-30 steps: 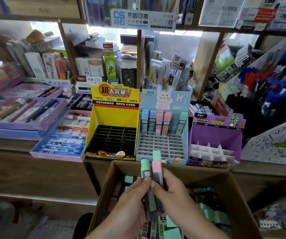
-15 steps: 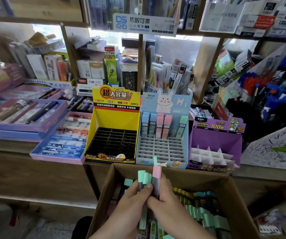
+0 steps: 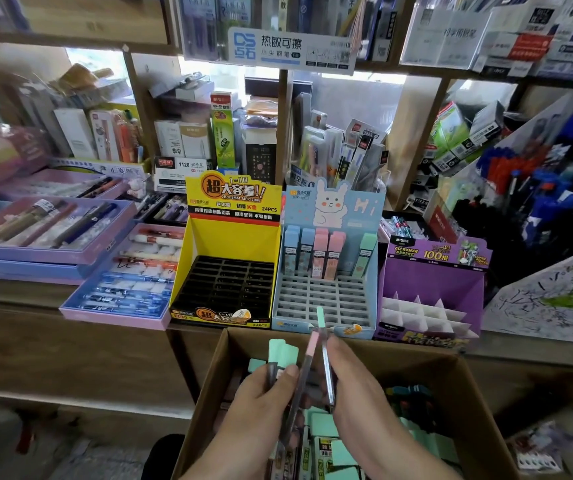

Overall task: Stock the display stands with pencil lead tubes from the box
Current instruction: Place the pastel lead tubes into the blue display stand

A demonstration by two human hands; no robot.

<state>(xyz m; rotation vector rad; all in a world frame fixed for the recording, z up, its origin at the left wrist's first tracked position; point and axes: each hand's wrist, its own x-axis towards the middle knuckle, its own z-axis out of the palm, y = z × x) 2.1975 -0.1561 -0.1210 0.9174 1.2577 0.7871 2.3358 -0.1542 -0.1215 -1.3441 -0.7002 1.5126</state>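
Head view: both hands work over the open cardboard box (image 3: 468, 382), each with fingers clamped on pencil lead tubes. The left hand (image 3: 261, 414) grips two mint-capped tubes (image 3: 282, 353) that stick up above its thumb. The right hand (image 3: 361, 407) pinches a single mint-capped tube (image 3: 320, 317). A pink-capped tube (image 3: 312, 344) lies between the two hands' fingers, and I cannot tell which hand carries it. Loose tubes (image 3: 326, 426) fill the box below the fingers. Just beyond the fingertips, the blue display stand (image 3: 319, 299) sits on the desk (image 3: 527, 355), its back row partly filled. These tubes look light, stiff and smooth, so probably slippery when bundled. Each is best pinched singly at mid-body, cap up, since a cap might pull off.
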